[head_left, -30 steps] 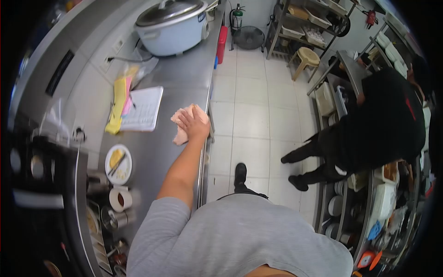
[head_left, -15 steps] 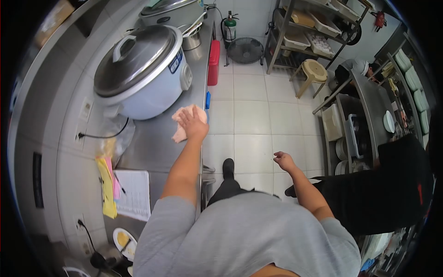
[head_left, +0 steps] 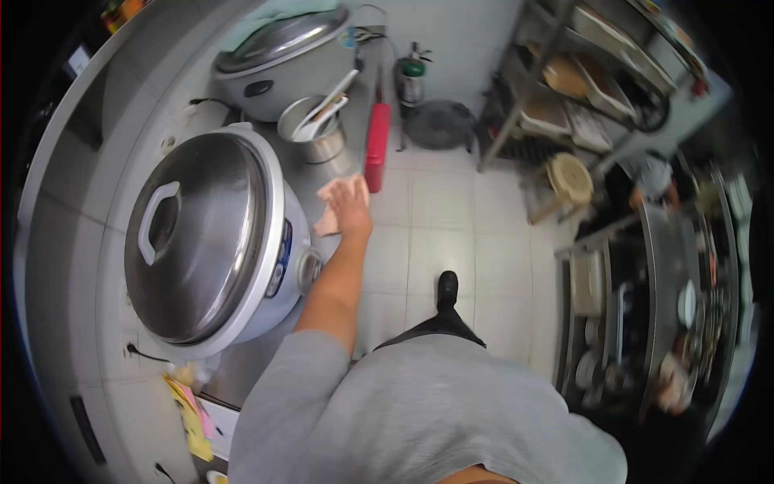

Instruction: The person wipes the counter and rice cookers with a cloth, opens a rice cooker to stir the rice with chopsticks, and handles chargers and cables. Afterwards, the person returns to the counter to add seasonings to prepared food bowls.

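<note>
My left hand [head_left: 352, 211] rests on a pale pink cloth [head_left: 328, 223], its fingers over the fabric, at the edge of the steel counter [head_left: 266, 373]. Just beyond the cloth stands a metal pot [head_left: 329, 150] with white-handled utensils in it. A large rice cooker [head_left: 201, 242] with a steel lid sits to the left of my forearm. Beside the pot, a red container [head_left: 376, 149] is next to the counter edge. My right hand is out of view.
A second cooker [head_left: 282, 89] with a green cloth on top is farther back. On the floor stand a fire extinguisher [head_left: 412, 81], a black fan [head_left: 439, 127] and a stool [head_left: 569, 177]. Steel shelving [head_left: 669, 274] lines the right, with a person [head_left: 651, 179] near its far end.
I have stepped forward along the counter, and my left hand has carried the cloth past the large cooker toward the pot. My right hand has left the view.
</note>
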Demonstrator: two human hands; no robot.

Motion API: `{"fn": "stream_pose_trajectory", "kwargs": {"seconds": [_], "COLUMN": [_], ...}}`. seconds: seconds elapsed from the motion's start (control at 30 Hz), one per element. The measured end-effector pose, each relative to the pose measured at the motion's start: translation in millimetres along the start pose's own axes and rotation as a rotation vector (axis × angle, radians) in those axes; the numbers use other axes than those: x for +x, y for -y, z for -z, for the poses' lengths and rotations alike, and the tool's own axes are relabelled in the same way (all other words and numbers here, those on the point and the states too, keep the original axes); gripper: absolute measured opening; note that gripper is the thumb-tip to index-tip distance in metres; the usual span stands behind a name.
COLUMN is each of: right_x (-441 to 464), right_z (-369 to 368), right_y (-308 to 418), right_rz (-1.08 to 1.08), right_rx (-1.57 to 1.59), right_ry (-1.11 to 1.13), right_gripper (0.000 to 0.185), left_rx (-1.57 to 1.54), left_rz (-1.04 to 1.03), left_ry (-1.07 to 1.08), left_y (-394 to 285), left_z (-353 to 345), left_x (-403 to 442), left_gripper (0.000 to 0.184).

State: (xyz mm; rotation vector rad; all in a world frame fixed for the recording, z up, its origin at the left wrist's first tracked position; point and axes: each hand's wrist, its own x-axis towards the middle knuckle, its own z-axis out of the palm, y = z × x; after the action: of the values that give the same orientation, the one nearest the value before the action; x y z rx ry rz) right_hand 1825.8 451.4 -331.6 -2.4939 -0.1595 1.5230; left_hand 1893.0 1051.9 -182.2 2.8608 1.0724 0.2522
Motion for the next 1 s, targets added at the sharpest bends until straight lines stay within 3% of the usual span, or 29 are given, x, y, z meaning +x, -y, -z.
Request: {"fn": "stream_pose_trajectory", "kwargs": {"seconds": [0.07, 0.17, 0.23, 0.3, 0.33, 0.37, 0.43, 0.5, 0.53, 0.57, 0.63, 0.7, 0.77, 0.8, 0.87, 0.93, 1.0], "right_x": [43.0, 103.5, 131.6, 168.4, 187.1, 206.1, 243.5, 242.1, 219.7, 262.3, 163.5, 103.3, 66.7, 50.2, 35.6, 22.2, 8.2], "right_z": [52.7, 147.2, 220.0, 300.5, 337.9, 372.7, 427.1, 467.4, 477.4, 487.1, 485.9, 477.8, 474.2, 475.9, 481.8, 493.9, 507.2], "right_y": [11.1, 42.1, 75.8, 125.5, 156.8, 192.3, 272.5, 372.4, 426.3, 460.7, 542.8, 591.3, 625.9, 648.2, 697.0, 758.6, 830.9], "right_rz": [0.051, 0.148, 0.238, 0.453, 0.595, 0.607, 0.421, 0.660, 0.811, 0.916, 1.051, 1.026, 1.107, 1.185, 1.350, 1.462, 1.595], "right_rx": [-0.019, -0.157, -0.299, -0.538, -0.644, -0.544, -0.011, -0.181, -0.137, -0.024, 0.311, 0.459, 0.439, 0.387, 0.306, 0.237, 0.190], "right_ry": [0.027, 0.109, 0.160, 0.176, 0.154, 0.111, 0.010, -0.144, -0.223, -0.263, -0.109, -0.003, 0.105, 0.088, 0.028, -0.055, -0.240], "right_gripper": [0.026, 0.025, 0.024, 0.023, 0.022, 0.022, 0.021, 0.027, 0.024, 0.021, 0.027, 0.031, 0.031, 0.031, 0.032, 0.034, 0.040], "left_rx": [0.007, -0.365, -0.657, -0.964, -0.965, -0.954, -0.786, -0.461, -0.476, -0.485, -0.370, -0.403, -0.224, -0.200, -0.005, 0.212, 0.197], "left_rz": [-0.039, 0.040, -0.030, 0.172, 0.089, -0.001, 0.145, 0.258, 0.252, 0.237, 0.224, 0.384, 0.646, 0.675, 0.991, 1.239, 1.488], "left_ry": [-0.002, -0.035, -0.126, -0.094, -0.251, -0.398, -0.402, -0.355, -0.327, -0.300, -0.056, 0.207, 0.326, 0.182, 0.193, 0.064, -0.048], "left_y": [-10.5, -27.7, -38.2, -75.5, -79.5, -79.0, -76.6, -72.5, -76.7, -78.8, -85.4, -65.6, -29.2, -1.8, 47.6, 44.0, 43.2], "left_z": [-1.1, -7.6, -4.3, 68.6, 86.8, 103.0, 142.5, 160.6, 170.2, 176.8, 175.3, 163.7, 151.4, 140.4, 122.7, 134.5, 131.6], "left_x": [62.7, 126.7, 134.2, 104.8, 89.3, 68.1, 20.2, -19.5, -36.4, -51.6, -91.9, -135.4, -187.2, -216.4, -267.7, -260.2, -246.0], "left_gripper": [0.067, 0.045, 0.039, 0.040, 0.042, 0.045, 0.051, 0.054, 0.054, 0.054, 0.051, 0.045, 0.030, 0.027, 0.050, 0.082, 0.097]}}
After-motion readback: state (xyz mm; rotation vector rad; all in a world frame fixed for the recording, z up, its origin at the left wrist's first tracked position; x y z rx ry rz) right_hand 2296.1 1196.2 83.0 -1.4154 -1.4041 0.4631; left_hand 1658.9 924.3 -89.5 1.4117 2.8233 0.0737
